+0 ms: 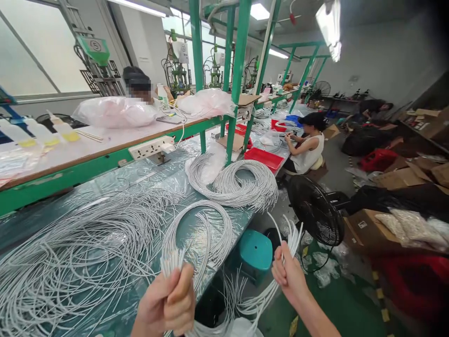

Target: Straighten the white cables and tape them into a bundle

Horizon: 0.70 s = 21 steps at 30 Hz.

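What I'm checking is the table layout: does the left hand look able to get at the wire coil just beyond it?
Probably yes: the wire coil lies just beyond the left hand, with no barrier seen between. That hand is closed around a wire bundle, though, which may hinder its grip.

I see the left grip (171, 299) is a bare hand with rounded knuckles (185, 281); the right grip (286, 270) is bare too, its slim wrist (297, 286) meeting an uncovered forearm (313, 309).

White wires (173, 262) stand tightly bunched, tips up, at lower centre; a looser bunch (292, 236), right of centre, fans upward and trails down-left in curves.
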Each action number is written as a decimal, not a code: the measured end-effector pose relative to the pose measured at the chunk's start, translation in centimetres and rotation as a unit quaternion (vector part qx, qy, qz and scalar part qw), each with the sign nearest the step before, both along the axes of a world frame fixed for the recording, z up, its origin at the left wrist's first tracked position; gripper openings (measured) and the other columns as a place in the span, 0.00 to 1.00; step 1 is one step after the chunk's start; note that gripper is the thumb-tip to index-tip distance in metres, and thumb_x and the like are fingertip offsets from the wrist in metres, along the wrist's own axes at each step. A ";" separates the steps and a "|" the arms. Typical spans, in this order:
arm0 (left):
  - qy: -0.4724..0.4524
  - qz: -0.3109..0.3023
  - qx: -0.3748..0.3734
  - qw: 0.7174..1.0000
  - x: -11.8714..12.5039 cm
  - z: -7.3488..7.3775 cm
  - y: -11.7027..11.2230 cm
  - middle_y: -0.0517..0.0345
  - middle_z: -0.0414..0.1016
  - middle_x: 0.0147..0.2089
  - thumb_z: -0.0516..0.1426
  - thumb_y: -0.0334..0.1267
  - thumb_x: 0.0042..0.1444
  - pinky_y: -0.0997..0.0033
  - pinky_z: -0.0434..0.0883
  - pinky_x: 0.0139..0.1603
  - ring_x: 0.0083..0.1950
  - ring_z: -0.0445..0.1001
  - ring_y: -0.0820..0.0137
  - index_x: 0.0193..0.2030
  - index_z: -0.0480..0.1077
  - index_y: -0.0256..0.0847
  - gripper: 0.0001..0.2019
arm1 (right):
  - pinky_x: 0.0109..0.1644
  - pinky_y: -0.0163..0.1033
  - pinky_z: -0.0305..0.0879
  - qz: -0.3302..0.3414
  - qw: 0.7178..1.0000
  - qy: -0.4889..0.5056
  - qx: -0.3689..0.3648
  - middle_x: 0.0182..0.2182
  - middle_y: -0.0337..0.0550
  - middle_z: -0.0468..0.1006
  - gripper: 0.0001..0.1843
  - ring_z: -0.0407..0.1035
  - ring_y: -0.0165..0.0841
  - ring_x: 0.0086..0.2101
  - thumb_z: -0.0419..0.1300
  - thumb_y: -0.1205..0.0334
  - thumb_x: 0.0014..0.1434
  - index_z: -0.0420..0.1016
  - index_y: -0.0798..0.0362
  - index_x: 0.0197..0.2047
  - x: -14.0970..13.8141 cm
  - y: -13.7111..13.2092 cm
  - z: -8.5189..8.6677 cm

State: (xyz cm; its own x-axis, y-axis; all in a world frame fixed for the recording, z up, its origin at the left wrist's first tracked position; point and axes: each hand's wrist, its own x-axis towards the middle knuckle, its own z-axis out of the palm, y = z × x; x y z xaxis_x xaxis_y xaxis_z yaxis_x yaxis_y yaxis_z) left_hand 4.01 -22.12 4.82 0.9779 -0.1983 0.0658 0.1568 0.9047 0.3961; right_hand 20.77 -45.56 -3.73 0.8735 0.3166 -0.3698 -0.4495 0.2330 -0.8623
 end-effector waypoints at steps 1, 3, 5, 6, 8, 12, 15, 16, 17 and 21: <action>-0.017 -0.020 0.013 1.000 0.2 -0.3 0.0 0.73 0.41 0.09 0.57 0.48 0.60 0.80 0.45 0.10 0.09 0.37 0.83 0.19 0.53 0.43 0.24 | 0.14 0.31 0.48 0.012 1.000 -0.023 0.004 0.09 0.28 0.52 0.28 0.42 0.22 0.11 0.58 0.34 0.57 0.64 0.51 0.24 0.5 -0.5 -0.1; 0.020 -0.012 0.035 0.999 1.4 -0.9 -0.7 0.74 0.41 0.11 0.57 0.47 0.60 0.81 0.47 0.12 0.10 0.38 0.83 0.20 0.54 0.42 0.22 | 0.15 0.32 0.48 0.054 0.996 -0.073 -0.009 0.09 0.29 0.52 0.28 0.39 0.22 0.12 0.55 0.35 0.59 0.65 0.50 0.22 0.5 -1.1 0.0; 0.105 0.029 0.064 0.992 3.3 -1.3 -2.2 0.75 0.40 0.13 0.58 0.48 0.60 0.82 0.46 0.13 0.13 0.36 0.83 0.23 0.57 0.41 0.20 | 0.16 0.33 0.50 0.101 0.988 -0.113 -0.028 0.08 0.30 0.52 0.29 0.40 0.23 0.12 0.54 0.36 0.61 0.64 0.50 0.21 -0.5 -1.1 0.3; 0.143 0.053 0.088 0.984 4.4 -1.4 -3.2 0.75 0.39 0.14 0.58 0.50 0.59 0.82 0.45 0.14 0.14 0.35 0.83 0.25 0.59 0.41 0.20 | 0.16 0.33 0.49 0.123 0.984 -0.125 -0.034 0.08 0.30 0.51 0.29 0.40 0.23 0.12 0.53 0.37 0.62 0.64 0.50 0.20 -1.3 -0.8 0.6; 0.177 0.105 0.153 0.967 6.5 -1.6 -5.1 0.76 0.39 0.15 0.59 0.53 0.58 0.81 0.43 0.15 0.16 0.35 0.82 0.29 0.63 0.40 0.18 | 0.17 0.33 0.49 0.174 0.975 -0.131 -0.041 0.07 0.29 0.49 0.30 0.41 0.23 0.11 0.51 0.37 0.63 0.63 0.50 0.19 -2.9 -0.3 1.3; 0.190 0.227 0.276 0.915 9.4 -2.0 -7.1 0.75 0.42 0.16 0.59 0.57 0.55 0.79 0.42 0.17 0.17 0.38 0.82 0.36 0.69 0.37 0.21 | 0.17 0.32 0.46 0.276 0.951 -0.125 -0.066 0.07 0.29 0.51 0.31 0.43 0.22 0.10 0.49 0.36 0.64 0.63 0.51 0.19 -4.8 0.0 2.5; 0.181 0.266 0.343 0.883 10.2 -2.3 -7.1 0.74 0.43 0.15 0.59 0.58 0.54 0.77 0.43 0.18 0.17 0.41 0.81 0.31 0.69 0.37 0.22 | 0.17 0.31 0.45 0.304 0.943 -0.116 -0.070 0.06 0.29 0.53 0.32 0.44 0.21 0.09 0.49 0.36 0.64 0.63 0.52 0.20 -5.0 -0.1 2.7; 0.176 0.271 0.367 0.872 10.2 -2.4 -7.0 0.73 0.43 0.14 0.59 0.58 0.54 0.76 0.43 0.18 0.17 0.42 0.81 0.29 0.69 0.37 0.22 | 0.17 0.31 0.45 0.300 0.946 -0.105 -0.061 0.06 0.29 0.54 0.32 0.44 0.21 0.09 0.49 0.35 0.63 0.64 0.53 0.20 -5.0 -0.1 2.6; 0.170 0.272 0.395 0.861 10.1 -2.6 -6.9 0.73 0.44 0.14 0.58 0.58 0.55 0.75 0.44 0.19 0.17 0.42 0.80 0.28 0.69 0.36 0.22 | 0.16 0.30 0.44 0.293 0.950 -0.092 -0.051 0.05 0.29 0.54 0.32 0.43 0.21 0.09 0.48 0.35 0.63 0.64 0.53 0.21 -5.0 -0.1 2.5; 0.117 0.223 0.518 0.818 9.2 -2.6 -7.3 0.69 0.50 0.16 0.57 0.54 0.58 0.75 0.47 0.22 0.20 0.48 0.79 0.29 0.74 0.35 0.21 | 0.13 0.29 0.44 0.266 0.962 -0.054 -0.010 0.05 0.28 0.54 0.31 0.42 0.21 0.07 0.49 0.34 0.62 0.66 0.53 0.23 -5.1 0.4 2.1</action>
State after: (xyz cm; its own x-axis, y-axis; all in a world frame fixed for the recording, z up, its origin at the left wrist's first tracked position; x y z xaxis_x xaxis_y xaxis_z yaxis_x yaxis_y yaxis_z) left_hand 13.25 -29.44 2.18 0.9302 0.3499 -0.1112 0.0844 0.0910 0.9923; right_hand 15.71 -45.12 -1.67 0.6229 0.7237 -0.2970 -0.4091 -0.0224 -0.9122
